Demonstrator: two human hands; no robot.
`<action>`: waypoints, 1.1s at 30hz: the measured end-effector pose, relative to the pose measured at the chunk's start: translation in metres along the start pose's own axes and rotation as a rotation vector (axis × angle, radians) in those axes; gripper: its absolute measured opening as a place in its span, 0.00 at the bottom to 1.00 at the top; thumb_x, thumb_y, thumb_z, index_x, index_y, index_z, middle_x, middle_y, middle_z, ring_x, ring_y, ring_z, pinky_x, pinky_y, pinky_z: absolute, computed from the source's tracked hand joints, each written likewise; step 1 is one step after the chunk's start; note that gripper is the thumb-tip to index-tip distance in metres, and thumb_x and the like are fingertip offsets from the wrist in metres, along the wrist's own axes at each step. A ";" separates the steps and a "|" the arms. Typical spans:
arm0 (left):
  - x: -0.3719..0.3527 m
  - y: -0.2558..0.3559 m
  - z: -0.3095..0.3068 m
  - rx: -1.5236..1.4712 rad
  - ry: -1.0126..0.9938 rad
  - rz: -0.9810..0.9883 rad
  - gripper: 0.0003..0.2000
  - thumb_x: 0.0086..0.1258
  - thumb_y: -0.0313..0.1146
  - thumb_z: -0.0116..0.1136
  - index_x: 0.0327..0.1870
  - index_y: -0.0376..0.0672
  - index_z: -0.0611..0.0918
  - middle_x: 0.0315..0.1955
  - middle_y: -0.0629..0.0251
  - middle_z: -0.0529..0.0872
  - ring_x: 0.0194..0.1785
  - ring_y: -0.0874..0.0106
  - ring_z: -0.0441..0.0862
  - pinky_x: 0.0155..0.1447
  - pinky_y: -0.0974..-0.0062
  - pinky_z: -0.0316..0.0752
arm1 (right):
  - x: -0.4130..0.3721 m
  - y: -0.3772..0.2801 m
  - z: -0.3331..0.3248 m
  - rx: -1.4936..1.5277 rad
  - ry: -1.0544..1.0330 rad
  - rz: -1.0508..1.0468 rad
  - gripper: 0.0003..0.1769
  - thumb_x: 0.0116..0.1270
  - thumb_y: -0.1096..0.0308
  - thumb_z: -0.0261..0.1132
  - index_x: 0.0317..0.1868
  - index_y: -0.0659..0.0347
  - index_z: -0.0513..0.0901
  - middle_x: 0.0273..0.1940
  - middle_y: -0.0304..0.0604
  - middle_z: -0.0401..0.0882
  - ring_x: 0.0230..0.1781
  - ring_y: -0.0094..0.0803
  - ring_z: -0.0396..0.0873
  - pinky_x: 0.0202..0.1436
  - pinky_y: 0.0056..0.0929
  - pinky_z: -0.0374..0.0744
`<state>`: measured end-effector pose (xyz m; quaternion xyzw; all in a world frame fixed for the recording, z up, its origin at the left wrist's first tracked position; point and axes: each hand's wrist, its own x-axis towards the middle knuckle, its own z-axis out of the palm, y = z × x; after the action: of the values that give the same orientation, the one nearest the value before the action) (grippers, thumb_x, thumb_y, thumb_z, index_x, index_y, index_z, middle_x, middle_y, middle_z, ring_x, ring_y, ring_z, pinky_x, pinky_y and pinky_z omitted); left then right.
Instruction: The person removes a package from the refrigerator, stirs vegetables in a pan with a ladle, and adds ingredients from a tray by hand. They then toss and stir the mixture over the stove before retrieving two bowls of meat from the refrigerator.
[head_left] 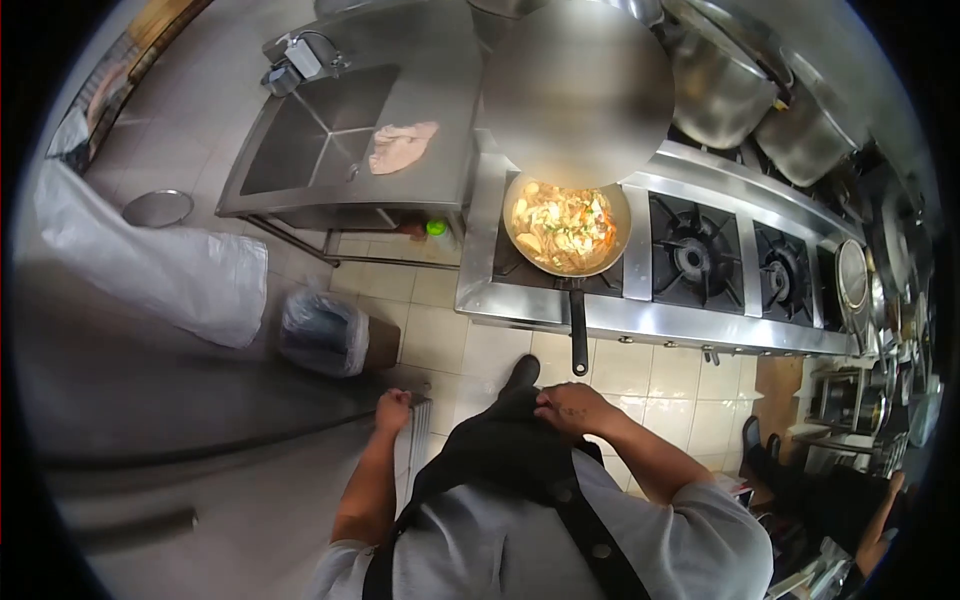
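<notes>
My right hand (577, 410) is in front of my body, its fingers curled on the edge of the black apron (490, 440). To the left, my left hand (394, 410) is closed beside the edge of a large grey steel surface (250, 480); what it holds, if anything, is hidden. Ahead of me a frying pan (623, 235) rests on the left burner of the stove, its black handle (578, 335) pointing toward me. Sliced food (565, 225) with orange and green pieces fills the pan. A round blurred patch covers what lies behind it.
Right of the pan are black gas burners (693, 250), with large steel pots (725, 95) behind. A steel sink (300, 140) with a pink cloth (402, 147) stands left. A lined bin (325, 335) is on the tiled floor. Another person (830, 490) is at lower right.
</notes>
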<state>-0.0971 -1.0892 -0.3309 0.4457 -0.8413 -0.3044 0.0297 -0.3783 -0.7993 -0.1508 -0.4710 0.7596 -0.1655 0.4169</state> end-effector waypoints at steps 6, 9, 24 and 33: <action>0.017 -0.019 -0.027 -0.348 -0.274 -0.454 0.10 0.63 0.35 0.53 0.27 0.36 0.77 0.16 0.52 0.79 0.22 0.63 0.81 0.28 0.63 0.73 | 0.042 -0.022 -0.038 0.121 0.051 -0.220 0.17 0.65 0.56 0.57 0.41 0.63 0.78 0.36 0.56 0.80 0.42 0.52 0.78 0.47 0.44 0.75; 0.016 -0.042 -0.016 -0.212 -0.434 -0.377 0.10 0.64 0.35 0.52 0.31 0.36 0.77 0.19 0.50 0.81 0.27 0.57 0.82 0.32 0.62 0.75 | 0.048 -0.024 -0.061 0.116 0.088 -0.192 0.17 0.65 0.56 0.57 0.41 0.63 0.78 0.36 0.56 0.80 0.42 0.53 0.78 0.47 0.44 0.75; 0.002 0.010 -0.038 0.130 -0.273 -0.014 0.08 0.59 0.34 0.53 0.32 0.40 0.80 0.29 0.46 0.82 0.37 0.49 0.81 0.41 0.56 0.75 | 0.061 -0.005 -0.076 0.017 0.034 -0.071 0.17 0.67 0.56 0.55 0.37 0.63 0.80 0.34 0.55 0.81 0.39 0.52 0.79 0.44 0.45 0.76; 0.001 -0.022 -0.020 0.228 -0.346 -0.029 0.10 0.60 0.36 0.53 0.33 0.40 0.81 0.27 0.48 0.83 0.36 0.52 0.82 0.41 0.60 0.77 | 0.072 -0.038 -0.079 -0.021 -0.014 -0.221 0.16 0.67 0.56 0.55 0.38 0.63 0.78 0.37 0.54 0.81 0.41 0.51 0.79 0.45 0.45 0.75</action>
<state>-0.0747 -1.1086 -0.3268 0.3993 -0.8564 -0.2795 -0.1704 -0.4340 -0.8913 -0.1133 -0.5575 0.7018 -0.1989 0.3965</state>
